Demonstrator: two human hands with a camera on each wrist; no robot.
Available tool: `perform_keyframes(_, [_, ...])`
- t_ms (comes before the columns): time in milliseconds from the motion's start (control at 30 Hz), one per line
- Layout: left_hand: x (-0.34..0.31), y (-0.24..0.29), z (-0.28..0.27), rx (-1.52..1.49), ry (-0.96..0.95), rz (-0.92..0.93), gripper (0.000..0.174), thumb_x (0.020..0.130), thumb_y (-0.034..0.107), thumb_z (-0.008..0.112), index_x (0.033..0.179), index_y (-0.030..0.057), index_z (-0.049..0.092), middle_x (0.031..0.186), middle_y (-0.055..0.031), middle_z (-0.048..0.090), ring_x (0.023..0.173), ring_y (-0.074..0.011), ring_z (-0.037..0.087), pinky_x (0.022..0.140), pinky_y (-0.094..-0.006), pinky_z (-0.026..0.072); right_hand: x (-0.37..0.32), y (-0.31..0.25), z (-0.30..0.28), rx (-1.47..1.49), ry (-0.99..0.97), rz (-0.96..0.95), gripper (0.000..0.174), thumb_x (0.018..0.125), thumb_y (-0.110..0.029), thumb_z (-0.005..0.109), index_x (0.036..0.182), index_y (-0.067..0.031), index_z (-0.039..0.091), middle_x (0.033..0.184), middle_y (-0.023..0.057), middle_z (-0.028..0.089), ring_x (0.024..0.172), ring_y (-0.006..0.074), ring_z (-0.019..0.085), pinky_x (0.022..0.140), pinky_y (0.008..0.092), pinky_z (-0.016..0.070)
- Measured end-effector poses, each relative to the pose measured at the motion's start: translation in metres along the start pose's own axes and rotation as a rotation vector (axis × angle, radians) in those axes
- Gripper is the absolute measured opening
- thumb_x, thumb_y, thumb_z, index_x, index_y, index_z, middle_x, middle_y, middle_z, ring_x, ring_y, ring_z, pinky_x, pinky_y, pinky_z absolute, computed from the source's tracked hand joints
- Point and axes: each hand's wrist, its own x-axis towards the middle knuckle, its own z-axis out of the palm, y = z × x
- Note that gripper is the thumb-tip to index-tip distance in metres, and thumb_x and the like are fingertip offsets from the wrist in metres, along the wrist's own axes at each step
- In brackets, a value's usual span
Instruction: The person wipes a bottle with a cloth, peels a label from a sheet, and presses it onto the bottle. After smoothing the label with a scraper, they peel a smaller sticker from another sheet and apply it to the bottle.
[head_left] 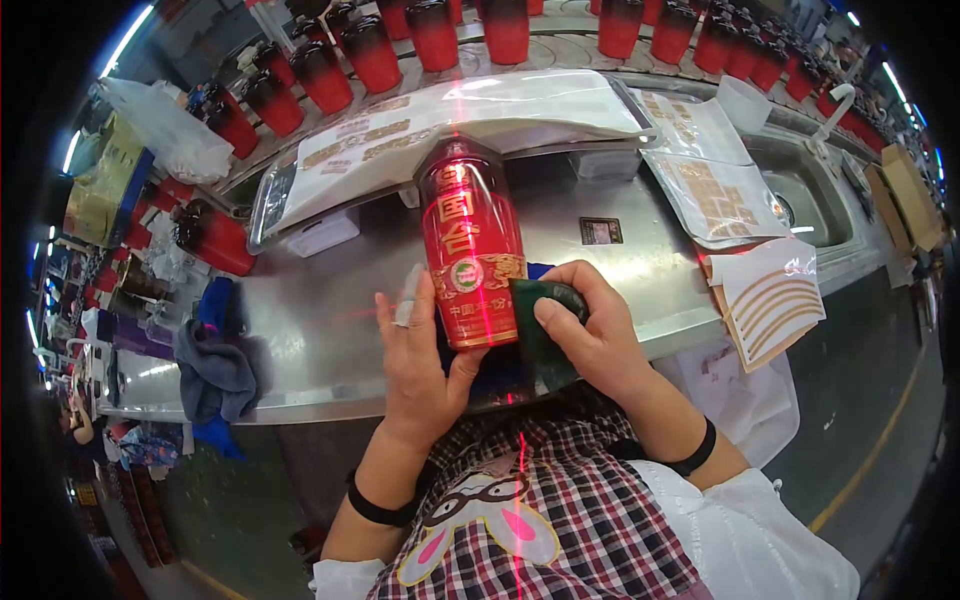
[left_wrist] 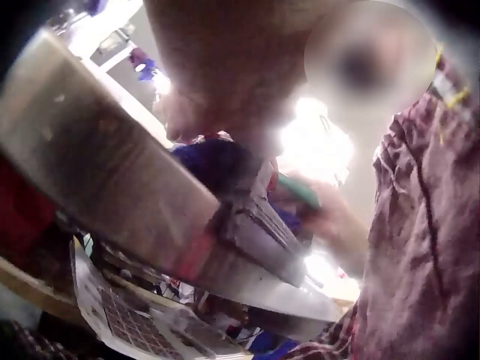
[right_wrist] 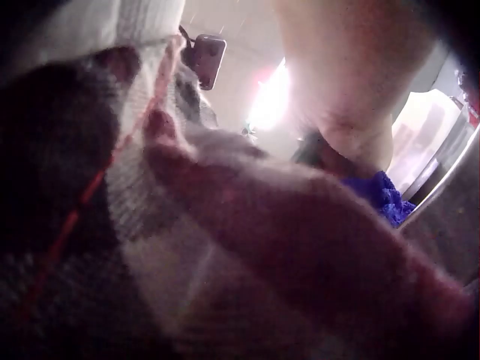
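Observation:
A red bottle [head_left: 472, 235] with gold lettering and a dark top stands tilted over the metal bench edge in the head view. My left hand [head_left: 420, 365] holds its lower left side, fingers along the wall and thumb at the base. A pale cover wraps one finger. At the bottle's lower right, my right hand [head_left: 598, 330] pinches a dark green pad [head_left: 543, 345] between thumb and fingers, the pad right at the bottle wall. Blue cloth shows behind the pad. In the left wrist view the green pad [left_wrist: 298, 191] appears small; the right wrist view is mostly filled by checked apron.
Sheets of gold decals [head_left: 370, 140] lie on a tray behind the bottle, with more decal sheets [head_left: 715, 200] at right beside a sink [head_left: 795, 185]. Several red bottles line the back conveyor. Another red bottle [head_left: 215, 238] lies at left, near a grey cloth [head_left: 215, 370].

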Motion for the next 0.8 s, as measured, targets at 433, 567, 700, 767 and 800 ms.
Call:
perform_keyframes(433, [0.016,0.019,-0.006,0.150,0.065,0.040,0.084,0.084,0.037,0.072,0.149,-0.0007,0.034,0.149,-0.0249,0.041,0.141,-0.0406,0.036,0.117,-0.0590,0.0153,0.000,0.002,0.001,-0.005,-0.007,0.000,0.023,0.092,-0.015,0.063,0.106,0.0017,0.057,0.085,0.0067,0.062,0.078,0.0103,0.058,0.071,0.0276,0.0500])
perform_keyframes(567, [0.017,0.010,-0.004,0.220,0.005,0.129,0.083,0.086,0.038,0.070,0.149,-0.0002,0.035,0.149,-0.0252,0.041,0.141,-0.0398,0.036,0.117,-0.0576,0.0160,0.000,0.003,0.001,0.048,-0.009,0.013,0.023,0.091,-0.014,0.063,0.106,0.0016,0.057,0.084,0.0064,0.062,0.077,0.0101,0.058,0.070,0.0273,0.0500])
perform_keyframes(700, [0.004,-0.003,0.002,0.068,0.023,0.045,0.084,0.092,0.047,0.062,0.150,-0.0040,0.030,0.148,-0.0254,0.042,0.138,-0.0405,0.040,0.119,-0.0565,0.0132,-0.001,0.002,-0.003,0.005,-0.011,0.015,0.024,0.092,-0.015,0.063,0.107,0.0016,0.057,0.084,0.0059,0.062,0.077,0.0100,0.058,0.070,0.0271,0.0500])
perform_keyframes(767, [0.006,-0.003,-0.002,0.077,0.006,0.047,0.086,0.090,0.049,0.064,0.149,-0.0043,0.031,0.147,-0.0258,0.042,0.138,-0.0428,0.039,0.116,-0.0597,0.0152,0.000,0.001,-0.001,0.008,-0.028,0.012,0.024,0.092,-0.015,0.063,0.108,0.0017,0.056,0.085,0.0059,0.062,0.078,0.0102,0.058,0.070,0.0272,0.0501])
perform_keyframes(800, [0.006,-0.003,-0.004,0.081,-0.005,0.051,0.087,0.089,0.050,0.064,0.149,-0.0044,0.032,0.146,-0.0260,0.043,0.138,-0.0439,0.038,0.115,-0.0613,0.0162,-0.001,0.001,-0.001,0.017,-0.030,0.017,0.024,0.092,-0.015,0.063,0.108,0.0017,0.056,0.085,0.0061,0.062,0.078,0.0103,0.058,0.070,0.0273,0.0501])
